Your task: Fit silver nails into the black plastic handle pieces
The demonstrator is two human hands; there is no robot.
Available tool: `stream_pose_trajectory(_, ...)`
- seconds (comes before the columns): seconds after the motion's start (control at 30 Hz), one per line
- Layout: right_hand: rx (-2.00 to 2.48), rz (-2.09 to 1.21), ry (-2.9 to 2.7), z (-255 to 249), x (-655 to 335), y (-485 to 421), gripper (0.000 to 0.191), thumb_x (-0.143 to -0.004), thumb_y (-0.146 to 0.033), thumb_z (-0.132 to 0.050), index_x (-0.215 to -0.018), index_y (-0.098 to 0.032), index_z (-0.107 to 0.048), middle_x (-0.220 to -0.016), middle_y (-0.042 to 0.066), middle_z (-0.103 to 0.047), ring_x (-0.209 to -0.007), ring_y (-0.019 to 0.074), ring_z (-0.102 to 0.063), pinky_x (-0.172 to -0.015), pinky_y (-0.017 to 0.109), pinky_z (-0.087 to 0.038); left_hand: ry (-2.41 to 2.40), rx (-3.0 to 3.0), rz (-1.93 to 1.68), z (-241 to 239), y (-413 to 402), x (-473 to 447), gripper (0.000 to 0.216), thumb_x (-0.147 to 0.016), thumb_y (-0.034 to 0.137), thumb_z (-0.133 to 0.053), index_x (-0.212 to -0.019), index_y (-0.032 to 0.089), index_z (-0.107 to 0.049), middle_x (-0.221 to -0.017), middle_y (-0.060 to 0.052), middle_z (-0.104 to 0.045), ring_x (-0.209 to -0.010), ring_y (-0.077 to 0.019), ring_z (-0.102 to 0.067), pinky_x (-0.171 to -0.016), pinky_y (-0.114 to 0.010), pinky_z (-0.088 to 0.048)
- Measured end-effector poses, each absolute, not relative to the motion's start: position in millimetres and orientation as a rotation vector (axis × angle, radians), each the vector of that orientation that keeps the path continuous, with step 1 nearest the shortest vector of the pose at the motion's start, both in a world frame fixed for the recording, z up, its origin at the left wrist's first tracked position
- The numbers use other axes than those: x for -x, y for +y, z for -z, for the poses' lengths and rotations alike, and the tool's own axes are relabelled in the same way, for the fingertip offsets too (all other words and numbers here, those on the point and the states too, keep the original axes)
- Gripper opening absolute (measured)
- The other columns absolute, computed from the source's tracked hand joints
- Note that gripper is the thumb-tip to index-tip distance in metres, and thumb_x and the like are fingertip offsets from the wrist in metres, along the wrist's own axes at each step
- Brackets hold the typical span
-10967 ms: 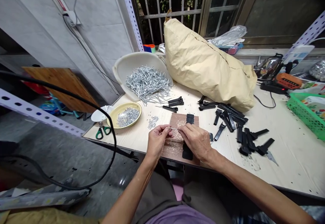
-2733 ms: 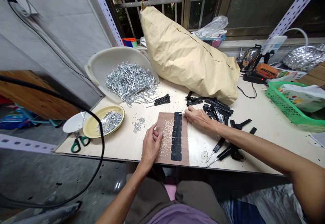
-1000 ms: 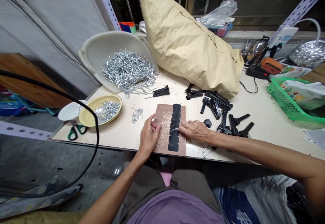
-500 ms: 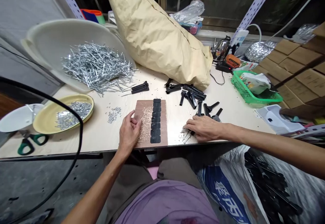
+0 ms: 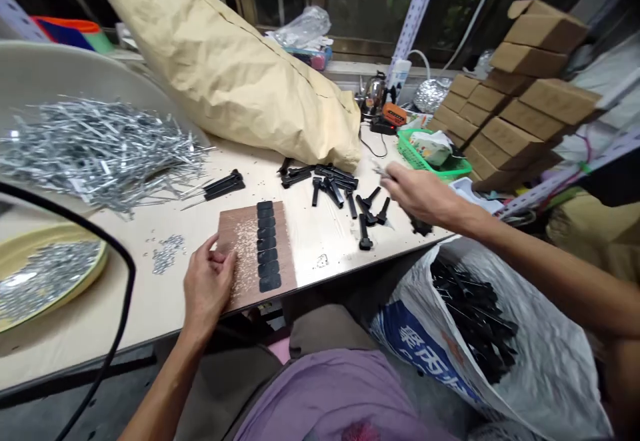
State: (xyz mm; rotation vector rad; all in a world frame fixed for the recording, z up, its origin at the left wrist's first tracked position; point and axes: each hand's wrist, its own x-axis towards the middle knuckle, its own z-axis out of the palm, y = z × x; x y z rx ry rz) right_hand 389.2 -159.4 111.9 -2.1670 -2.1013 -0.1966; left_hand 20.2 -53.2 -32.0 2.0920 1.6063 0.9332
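Note:
My left hand (image 5: 207,287) rests at the left edge of a brown board (image 5: 287,247), fingers loosely bent, thumb apart, nothing visible between them. On the board a column of black rounded pads (image 5: 267,254) stands beside scattered small pale grains (image 5: 245,247). Over the right side of the table, my right hand (image 5: 417,194) is closed round a small bunch of black parts with thin metal rods (image 5: 381,170); motion blurs it and the palm hides most of the bunch. Loose black plastic parts (image 5: 365,233) lie to its left. Beneath the right forearm, an open woven sack (image 5: 410,334) holds many black parts.
Metal rods (image 5: 110,147) fill a tilted pale basin (image 5: 45,67) at left. A yellow dish (image 5: 97,267) of small metal pieces sits before it. Behind lies a large paper sack (image 5: 240,81). A green basket (image 5: 407,151) and cardboard boxes (image 5: 535,111) stand at right.
My right hand has lifted from the table's front edge and moved right and away from me, carrying the bunch of parts. The view has turned right; my left hand stays by the board.

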Motion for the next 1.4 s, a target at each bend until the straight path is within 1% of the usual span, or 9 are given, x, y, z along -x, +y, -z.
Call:
stream_pose_trajectory(0.1,2.329,-0.179,-2.043,-117,-444,-246,0.041,-0.094,-0.050,-0.029,-0.086,-0.021,-0.057,-0.067,0.004,-0.060,-0.057,0.0151,-0.054,-0.055,0.029,-0.039,1.579,-2.080,-0.922,33,-51,-19,0.052,-0.082,0.042,-0.050,-0.128,0.018,-0.047,-0.082,-0.002,-0.055,-0.065,-0.0167,-0.053,-0.071,-0.033,-0.048)
stream_pose_trajectory(0.17,2.354,-0.392,-2.089,-106,-472,-301,0.039,-0.089,-0.055,-0.040,-0.086,-0.023,-0.063,-0.077,0.010,-0.067,-0.066,0.0184,-0.062,-0.060,0.032,-0.046,1.554,-2.066,-0.921,35,-50,-18,0.053,-0.081,0.043,-0.051,-0.128,0.018,-0.047,-0.082,-0.002,-0.055,-0.065,-0.0166,-0.053,-0.070,-0.033,-0.048)
stream_pose_trajectory(0.3,2.339,-0.048,-2.011,-78,-483,-328,0.044,-0.074,-0.056,-0.063,-0.107,-0.027,-0.065,-0.104,0.019,-0.067,-0.089,0.0272,-0.066,-0.073,0.039,-0.050,1.523,-2.032,-0.969,35,-52,-17,0.052,-0.081,0.041,-0.052,-0.126,0.017,-0.048,-0.083,-0.002,-0.056,-0.064,-0.0160,-0.053,-0.069,-0.033,-0.048)
stream_pose_trajectory(0.4,2.164,-0.021,-2.011,-66,-440,-262,0.030,-0.083,-0.049,-0.054,-0.107,-0.033,-0.063,-0.106,0.012,-0.067,-0.093,0.0244,-0.065,-0.078,0.038,-0.050,1.507,-1.992,-0.996,33,-56,-16,0.045,-0.083,0.035,-0.050,-0.124,0.016,-0.049,-0.082,-0.002,-0.055,-0.062,-0.0148,-0.053,-0.069,-0.032,-0.048)
stream_pose_trajectory(0.53,1.697,-0.186,-2.273,-53,-339,-124,0.028,-0.094,-0.036,-0.039,-0.097,-0.023,-0.064,-0.096,0.007,-0.067,-0.084,0.0179,-0.063,-0.072,0.031,-0.049,1.504,-1.946,-1.043,32,-60,-15,0.038,-0.084,0.027,-0.050,-0.121,0.017,-0.051,-0.083,-0.002,-0.055,-0.065,-0.0136,-0.054,-0.069,-0.031,-0.049)
stream_pose_trajectory(0.8,1.123,0.344,-2.789,-2,-173,95,0.020,-0.092,-0.019,-0.044,-0.091,-0.016,-0.064,-0.091,0.007,-0.063,-0.088,0.0175,-0.050,-0.073,0.028,-0.033,1.520,-1.846,-1.108,22,-67,5,0.029,-0.089,0.024,-0.047,-0.116,0.021,-0.056,-0.088,-0.004,-0.057,-0.075,-0.0150,-0.058,-0.071,-0.029,-0.049)
stream_pose_trajectory(1.07,1.183,0.341,-2.736,37,-131,145,0.025,-0.093,-0.019,-0.039,-0.094,-0.013,-0.063,-0.096,0.014,-0.058,-0.094,0.0238,-0.041,-0.074,0.034,-0.027,1.824,-2.050,-1.002,27,-50,74,0.028,-0.092,0.026,-0.040,-0.114,0.021,-0.058,-0.095,-0.007,-0.058,-0.088,-0.0186,-0.059,-0.078,-0.031,-0.047)
stream_pose_trajectory(1.23,1.170,0.390,-2.725,42,-133,148,0.023,-0.092,-0.017,-0.039,-0.092,-0.012,-0.061,-0.091,0.012,-0.059,-0.090,0.0236,-0.043,-0.073,0.033,-0.030,1.847,-2.264,-0.748,31,-32,71,0.022,-0.091,0.024,-0.044,-0.103,0.023,-0.063,-0.088,-0.006,-0.057,-0.084,-0.0185,-0.055,-0.069,-0.029,-0.044)
stream_pose_trajectory(1.4,1.113,0.288,-2.580,16,-144,126,0.027,-0.095,-0.017,-0.032,-0.101,-0.012,-0.058,-0.100,0.012,-0.056,-0.082,0.0183,-0.048,-0.067,0.029,-0.036,1.773,-2.468,-0.523,37,-18,64,0.018,-0.090,0.022,-0.046,-0.091,0.024,-0.064,-0.089,-0.007,-0.057,-0.087,-0.0209,-0.048,-0.060,-0.027,-0.039)
